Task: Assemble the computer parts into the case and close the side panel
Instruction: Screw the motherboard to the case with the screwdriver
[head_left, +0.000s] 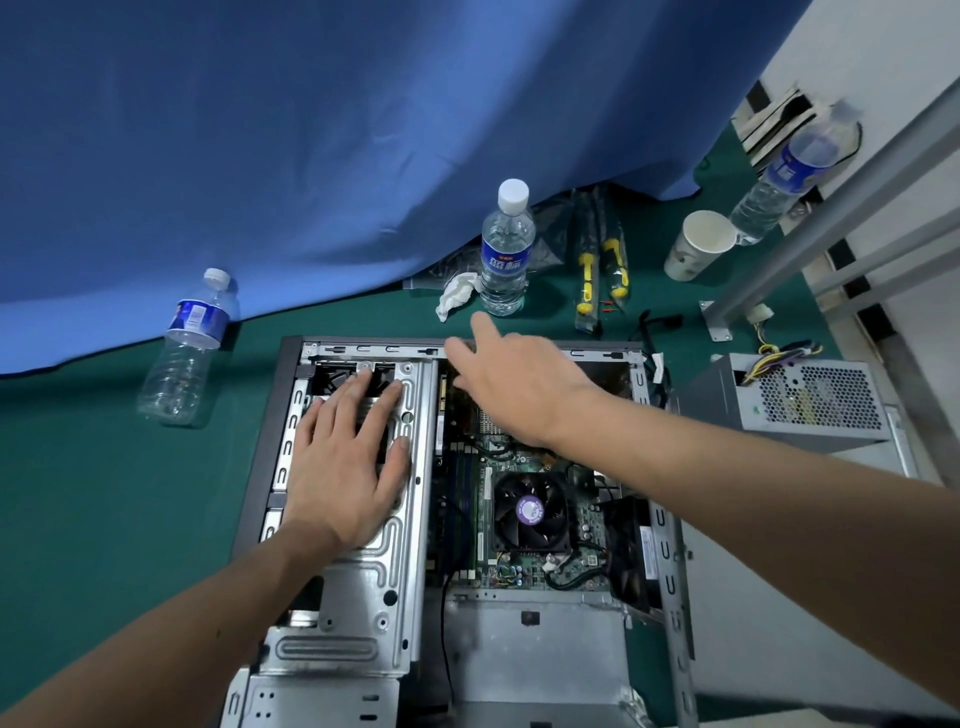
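The open computer case (670, 566) lies on its side on the green mat. Inside it sit the motherboard (524, 571) and the black CPU fan (530, 512). My left hand (345, 467) lies flat, fingers straight, on the silver drive cage (363, 597) at the case's left. My right hand (511, 382) hovers over the case's far rim with fingers stretched out and holds nothing. The grey power supply (810, 402), with its coloured wires, stands outside the case to the right. I cannot see the side panel.
A full water bottle (506, 252) and a crumpled tissue (457, 293) stand just beyond the case. Bagged yellow screwdrivers (602, 270), a paper cup (698, 244), an empty bottle (189, 348) at left, another bottle (789, 176) far right. Blue cloth (311, 130) hangs behind.
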